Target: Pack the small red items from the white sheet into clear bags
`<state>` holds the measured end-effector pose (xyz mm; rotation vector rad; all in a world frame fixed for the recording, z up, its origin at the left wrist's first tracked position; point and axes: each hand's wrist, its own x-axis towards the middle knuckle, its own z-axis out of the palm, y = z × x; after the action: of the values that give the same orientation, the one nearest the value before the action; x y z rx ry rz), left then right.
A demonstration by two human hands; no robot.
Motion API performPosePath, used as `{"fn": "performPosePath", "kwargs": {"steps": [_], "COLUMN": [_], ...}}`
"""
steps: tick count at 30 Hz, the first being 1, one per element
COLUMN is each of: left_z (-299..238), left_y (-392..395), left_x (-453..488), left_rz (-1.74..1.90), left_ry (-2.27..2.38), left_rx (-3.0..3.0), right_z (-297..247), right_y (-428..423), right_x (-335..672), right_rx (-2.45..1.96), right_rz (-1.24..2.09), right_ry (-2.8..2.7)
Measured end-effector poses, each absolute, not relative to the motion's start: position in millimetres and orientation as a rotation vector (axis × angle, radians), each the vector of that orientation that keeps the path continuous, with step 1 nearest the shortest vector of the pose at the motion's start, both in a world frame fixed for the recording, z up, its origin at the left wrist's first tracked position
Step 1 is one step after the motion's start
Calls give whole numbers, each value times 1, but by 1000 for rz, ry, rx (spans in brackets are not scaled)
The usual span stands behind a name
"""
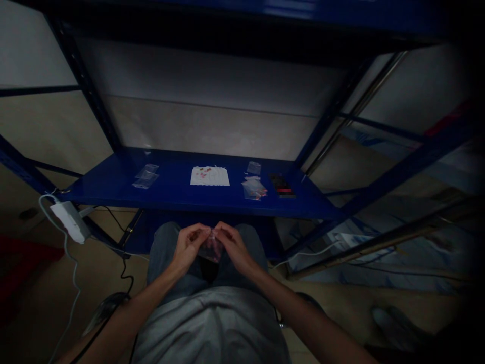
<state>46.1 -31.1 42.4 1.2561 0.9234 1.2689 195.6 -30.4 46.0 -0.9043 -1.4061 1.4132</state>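
Note:
Over my lap, in front of the shelf edge, my left hand (190,242) and my right hand (232,243) pinch the top of a small clear plastic bag (211,248) between them. Pinkish bits show through the bag, too blurred to name. Beyond my hands, on the blue shelf (174,194), lies a white sheet (215,177) with several small pink, red and greenish pieces on it. To its right a clear bag (253,189) holds small coloured pieces, and another clear bag (254,168) lies behind it. On the left, several flat clear bags (146,178) overlap.
A dark phone-like object (282,185) with a red band rests at the shelf's right. Blue uprights (322,121) and an upper shelf (242,25) frame the space. A white power strip (70,221) with cables hangs at the left corner.

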Motion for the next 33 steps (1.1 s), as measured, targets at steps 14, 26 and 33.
{"fn": "performPosePath", "kwargs": {"steps": [14, 26, 33], "left_z": [44, 28, 23], "left_y": [-31, -12, -12], "left_x": [47, 36, 44], "left_rz": [1208, 1261, 1152], "left_ry": [921, 1103, 1096], "left_rx": [1355, 1190, 1118], "right_z": [74, 96, 92], "right_y": [3, 190, 180], "right_x": [240, 365, 282], "right_rx": [-1038, -1820, -1750], "right_rz": [1160, 201, -372], "right_ry": [-1517, -1791, -1997]}}
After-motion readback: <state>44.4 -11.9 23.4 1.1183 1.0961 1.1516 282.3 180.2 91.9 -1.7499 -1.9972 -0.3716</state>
